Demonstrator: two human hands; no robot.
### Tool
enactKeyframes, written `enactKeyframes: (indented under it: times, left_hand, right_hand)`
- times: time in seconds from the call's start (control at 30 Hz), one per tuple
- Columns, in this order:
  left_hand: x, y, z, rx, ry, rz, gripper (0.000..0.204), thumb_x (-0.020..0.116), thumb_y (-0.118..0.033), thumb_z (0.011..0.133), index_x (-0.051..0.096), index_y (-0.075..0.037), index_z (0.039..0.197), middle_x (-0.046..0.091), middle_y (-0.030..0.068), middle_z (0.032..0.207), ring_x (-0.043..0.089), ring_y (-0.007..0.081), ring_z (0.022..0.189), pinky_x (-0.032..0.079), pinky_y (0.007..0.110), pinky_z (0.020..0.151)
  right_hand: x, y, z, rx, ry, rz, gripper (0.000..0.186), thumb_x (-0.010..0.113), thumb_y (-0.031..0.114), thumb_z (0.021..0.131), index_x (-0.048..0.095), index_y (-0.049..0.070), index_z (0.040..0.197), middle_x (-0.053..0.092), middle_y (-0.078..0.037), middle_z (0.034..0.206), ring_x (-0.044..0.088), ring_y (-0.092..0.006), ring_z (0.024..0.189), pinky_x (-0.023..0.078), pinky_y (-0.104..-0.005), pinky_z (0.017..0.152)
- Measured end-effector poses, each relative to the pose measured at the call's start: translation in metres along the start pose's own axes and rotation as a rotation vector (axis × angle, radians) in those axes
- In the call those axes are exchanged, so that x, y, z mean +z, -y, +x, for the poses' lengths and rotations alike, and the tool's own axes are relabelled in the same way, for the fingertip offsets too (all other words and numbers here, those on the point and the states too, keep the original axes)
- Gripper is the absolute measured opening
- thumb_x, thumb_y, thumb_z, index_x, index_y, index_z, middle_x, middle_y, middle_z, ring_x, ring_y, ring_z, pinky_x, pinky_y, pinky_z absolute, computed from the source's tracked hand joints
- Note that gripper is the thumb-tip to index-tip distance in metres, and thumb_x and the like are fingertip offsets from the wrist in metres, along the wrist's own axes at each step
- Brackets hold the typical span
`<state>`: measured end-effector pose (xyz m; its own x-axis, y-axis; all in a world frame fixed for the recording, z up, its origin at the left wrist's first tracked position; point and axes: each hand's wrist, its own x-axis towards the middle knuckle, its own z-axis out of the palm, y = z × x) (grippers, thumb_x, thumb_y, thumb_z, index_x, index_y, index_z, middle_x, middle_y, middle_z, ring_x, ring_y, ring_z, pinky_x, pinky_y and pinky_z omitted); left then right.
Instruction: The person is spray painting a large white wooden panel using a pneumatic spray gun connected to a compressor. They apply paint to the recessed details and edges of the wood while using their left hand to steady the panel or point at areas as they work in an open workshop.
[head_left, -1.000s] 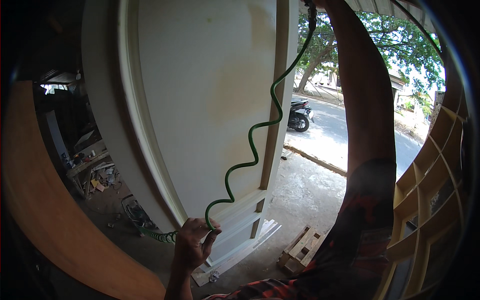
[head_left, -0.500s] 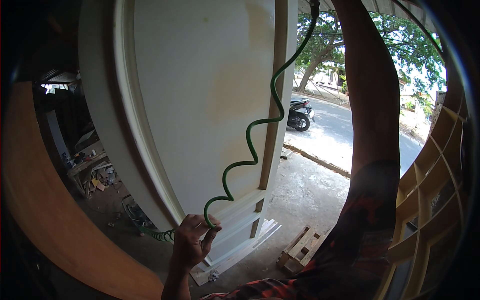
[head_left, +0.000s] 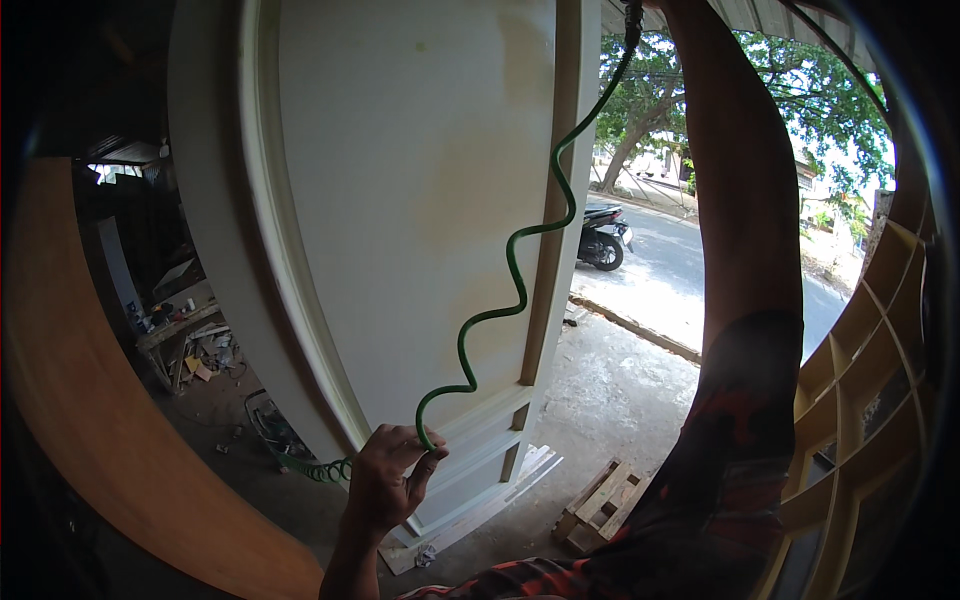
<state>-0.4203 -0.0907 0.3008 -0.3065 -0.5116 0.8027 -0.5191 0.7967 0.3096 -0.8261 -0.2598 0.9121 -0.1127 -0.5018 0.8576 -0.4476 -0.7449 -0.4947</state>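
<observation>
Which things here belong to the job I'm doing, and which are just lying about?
Job:
hose, pinched in the left hand
white panel, probably, right behind it

Apparently just about:
pallet
orange board
scooter
workbench

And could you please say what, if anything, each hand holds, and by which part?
The left hand pinches the green hose partway along its coils. The right hand is mostly cut off at the top edge; its hold cannot be told.
</observation>
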Motion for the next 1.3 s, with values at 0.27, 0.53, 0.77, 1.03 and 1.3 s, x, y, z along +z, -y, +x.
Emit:
enactKeyframes:
  times: [0.27, 0.53, 0.77, 1.03, 1.3]
  left_hand:
    - [-0.001, -0.004, 0.001, -0.01, -0.028, 0.02, 0.009, 0.081, -0.01, 0.093, 0.077, -0.007, 0.1, 0.078, 0.0084, 0.1, 0.074, 0.0306, 0.094, 0.058, 0.042, 0.082]
    - [0.0, -0.011, 0.012, -0.038, -0.04, 0.047, 0.008, 0.08, -0.01, 0.094, 0.077, -0.006, 0.1, 0.078, 0.0089, 0.1, 0.075, 0.0301, 0.094, 0.06, 0.042, 0.081]
    - [0.002, -0.013, 0.018, -0.067, -0.022, 0.045, 0.008, 0.08, -0.009, 0.093, 0.077, -0.006, 0.1, 0.078, 0.0089, 0.101, 0.074, 0.03, 0.094, 0.059, 0.041, 0.082]
    - [0.005, -0.014, 0.021, -0.068, -0.046, 0.041, 0.008, 0.08, -0.009, 0.093, 0.077, -0.006, 0.099, 0.079, 0.0089, 0.101, 0.074, 0.03, 0.093, 0.059, 0.041, 0.083]
    - [-0.002, -0.02, 0.009, -0.073, -0.099, 0.061, 0.008, 0.081, -0.007, 0.093, 0.077, -0.006, 0.1, 0.078, 0.0086, 0.101, 0.075, 0.0292, 0.095, 0.059, 0.041, 0.083]
  right_hand:
    - [0.009, 0.057, -0.032, -0.149, 0.338, 0.337, 0.025, 0.055, 0.022, 0.113, 0.067, 0.004, 0.099, 0.047, 0.004, 0.068, 0.035, -0.0103, 0.051, 0.032, -0.0306, 0.048]
    - [-0.001, 0.02, -0.019, -0.058, 0.151, 0.186, 0.035, 0.052, 0.03, 0.114, 0.069, 0.001, 0.105, 0.049, 0.001, 0.068, 0.039, -0.0121, 0.05, 0.034, -0.0316, 0.047]
    - [-0.027, -0.036, 0.021, -0.051, -0.057, 0.088, 0.027, 0.059, 0.033, 0.108, 0.064, 0.015, 0.089, 0.058, -0.003, 0.066, 0.046, -0.0179, 0.043, 0.036, -0.0384, 0.039]
    - [0.001, -0.014, 0.015, -0.059, 0.106, 0.216, 0.032, 0.054, 0.035, 0.111, 0.058, 0.016, 0.086, 0.05, 0.0, 0.064, 0.041, -0.0148, 0.045, 0.034, -0.0347, 0.041]
    - [0.044, 0.072, -0.019, -0.124, 0.171, 0.282, 0.026, 0.05, 0.022, 0.113, 0.06, 0.012, 0.092, 0.044, 0.003, 0.065, 0.032, -0.0107, 0.05, 0.028, -0.0324, 0.046]
